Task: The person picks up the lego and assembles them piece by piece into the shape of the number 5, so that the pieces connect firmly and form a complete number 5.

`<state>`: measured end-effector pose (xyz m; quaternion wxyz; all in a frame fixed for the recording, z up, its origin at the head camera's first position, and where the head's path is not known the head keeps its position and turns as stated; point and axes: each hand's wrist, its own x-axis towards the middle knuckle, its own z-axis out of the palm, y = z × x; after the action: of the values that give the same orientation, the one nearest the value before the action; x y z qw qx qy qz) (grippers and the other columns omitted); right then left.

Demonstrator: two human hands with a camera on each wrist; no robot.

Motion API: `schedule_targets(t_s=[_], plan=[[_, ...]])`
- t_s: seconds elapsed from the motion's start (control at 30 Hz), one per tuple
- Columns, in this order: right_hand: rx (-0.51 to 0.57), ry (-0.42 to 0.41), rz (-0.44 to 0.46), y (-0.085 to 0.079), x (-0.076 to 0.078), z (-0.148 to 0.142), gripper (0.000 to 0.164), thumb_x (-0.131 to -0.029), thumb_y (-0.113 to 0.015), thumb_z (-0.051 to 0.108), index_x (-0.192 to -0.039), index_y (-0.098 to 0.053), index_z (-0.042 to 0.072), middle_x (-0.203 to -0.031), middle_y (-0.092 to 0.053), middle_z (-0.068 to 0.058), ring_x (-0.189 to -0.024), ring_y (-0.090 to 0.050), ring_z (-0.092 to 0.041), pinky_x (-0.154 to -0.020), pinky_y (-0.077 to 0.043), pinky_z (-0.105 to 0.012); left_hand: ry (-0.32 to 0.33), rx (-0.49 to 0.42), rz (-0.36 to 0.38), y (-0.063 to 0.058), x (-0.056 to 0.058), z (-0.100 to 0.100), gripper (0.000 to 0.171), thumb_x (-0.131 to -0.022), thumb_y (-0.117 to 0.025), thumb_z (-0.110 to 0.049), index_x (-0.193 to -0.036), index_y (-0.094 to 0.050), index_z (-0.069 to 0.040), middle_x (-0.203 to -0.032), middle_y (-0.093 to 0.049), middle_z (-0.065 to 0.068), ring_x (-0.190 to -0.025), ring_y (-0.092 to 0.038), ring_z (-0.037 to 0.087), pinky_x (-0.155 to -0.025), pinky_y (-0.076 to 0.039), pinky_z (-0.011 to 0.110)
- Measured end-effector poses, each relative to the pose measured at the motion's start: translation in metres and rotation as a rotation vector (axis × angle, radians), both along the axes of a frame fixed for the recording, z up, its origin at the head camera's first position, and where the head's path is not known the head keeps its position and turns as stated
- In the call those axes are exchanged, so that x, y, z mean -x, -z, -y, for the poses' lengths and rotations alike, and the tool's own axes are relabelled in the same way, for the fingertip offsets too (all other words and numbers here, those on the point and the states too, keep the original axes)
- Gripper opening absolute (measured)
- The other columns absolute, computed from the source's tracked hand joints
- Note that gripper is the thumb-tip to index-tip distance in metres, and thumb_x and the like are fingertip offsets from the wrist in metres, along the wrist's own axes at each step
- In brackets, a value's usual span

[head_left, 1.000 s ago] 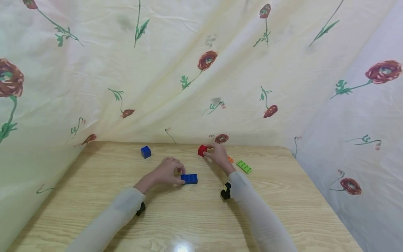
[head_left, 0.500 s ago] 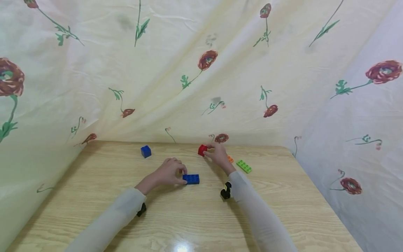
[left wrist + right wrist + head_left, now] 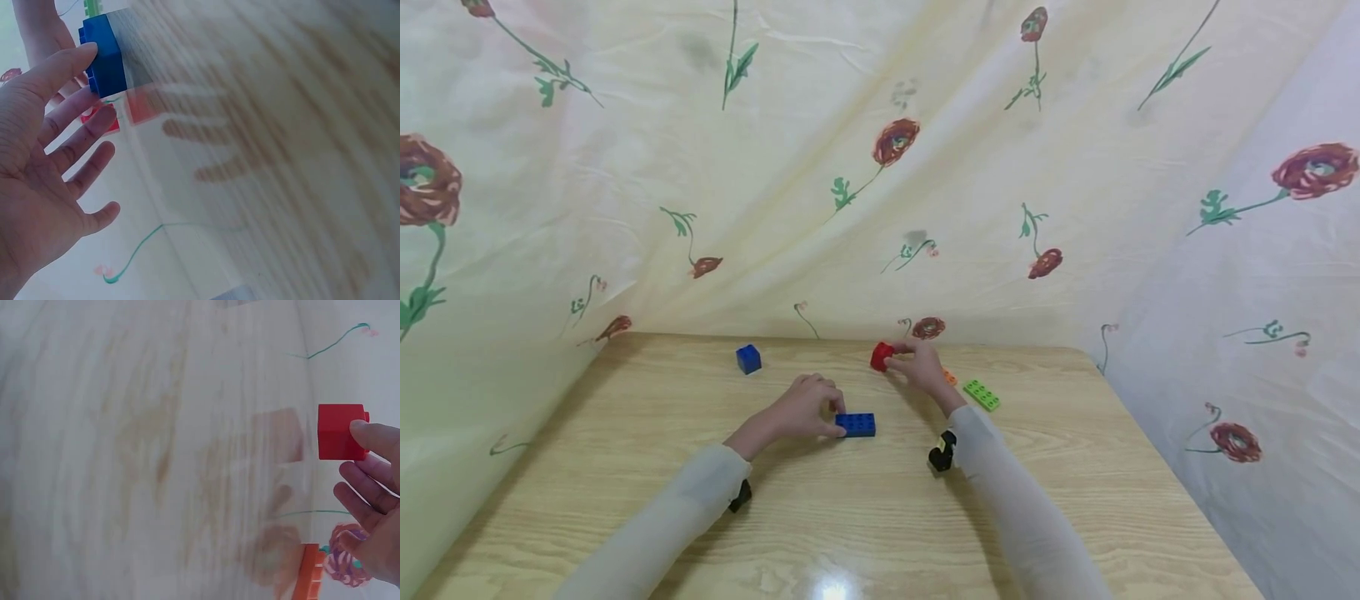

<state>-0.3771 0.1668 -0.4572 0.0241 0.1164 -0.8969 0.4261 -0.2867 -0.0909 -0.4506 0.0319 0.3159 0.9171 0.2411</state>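
Note:
A long blue toy brick with studs on top lies on the table, pinched at its left end between the thumb and index finger of my left hand. In the left wrist view that blue brick meets its own reflection, and the other fingers of the hand spread loosely. Farther back, my right hand pinches a small red toy brick from its right side. The right wrist view has the red brick just above the tabletop, with a gap to its reflection; the thumb lies on its face.
A small blue brick stands at the back left of the wooden table. Behind the right wrist an orange brick is partly hidden, and a flat green brick lies beside it. Flowered cloth hangs around the table.
My left hand and the long blue brick shifted slightly right, then stayed there. The red brick has tilted a little in my right hand and rises slightly.

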Motion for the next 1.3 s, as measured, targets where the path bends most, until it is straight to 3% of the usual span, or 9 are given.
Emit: schedule_targets(t_s=[0.4,0.7,0.97,1.3], plan=[[-0.004,-0.163,0.008,-0.016,-0.024,-0.001,0.035,-0.094,-0.075,0.025,-0.126,-0.071,0.010,-0.124,-0.072,-0.011,-0.122,-0.063,-0.031,-0.105,-0.048,-0.055,-0.006,-0.028,0.043,-0.001,0.004,-0.001,0.015,-0.083,-0.086,-0.030,-0.086,-0.074,-0.022,-0.090,-0.067,-0.007,-0.098,-0.051,0.016,-0.105,-0.037,0.052],[-0.012,-0.301,-0.056,-0.021,-0.045,0.000,0.034,-0.093,-0.077,0.023,-0.123,-0.073,0.009,-0.120,-0.075,-0.011,-0.113,-0.069,-0.028,-0.103,-0.049,-0.058,-0.015,-0.030,0.075,0.000,0.007,-0.002,0.014,-0.082,-0.087,-0.028,-0.085,-0.075,-0.022,-0.088,-0.068,-0.010,-0.096,-0.051,0.015,-0.098,-0.039,0.047],[-0.016,-0.359,-0.035,-0.022,-0.060,-0.003,0.035,-0.092,-0.077,0.025,-0.124,-0.072,0.012,-0.120,-0.075,-0.008,-0.116,-0.067,-0.029,-0.104,-0.047,-0.060,-0.052,-0.014,0.118,-0.002,0.006,-0.004,0.017,-0.081,-0.088,-0.027,-0.084,-0.073,-0.022,-0.096,-0.064,-0.005,-0.103,-0.046,0.020,-0.086,-0.042,0.039],[-0.001,-0.367,0.023,-0.022,-0.068,-0.004,0.034,-0.092,-0.077,0.024,-0.124,-0.072,0.013,-0.122,-0.073,-0.008,-0.122,-0.064,-0.035,-0.106,-0.046,-0.060,-0.094,0.006,0.167,-0.005,0.007,-0.008,0.019,-0.081,-0.088,-0.028,-0.081,-0.070,-0.025,-0.096,-0.062,-0.005,-0.103,-0.044,0.020,-0.086,-0.039,0.038]])
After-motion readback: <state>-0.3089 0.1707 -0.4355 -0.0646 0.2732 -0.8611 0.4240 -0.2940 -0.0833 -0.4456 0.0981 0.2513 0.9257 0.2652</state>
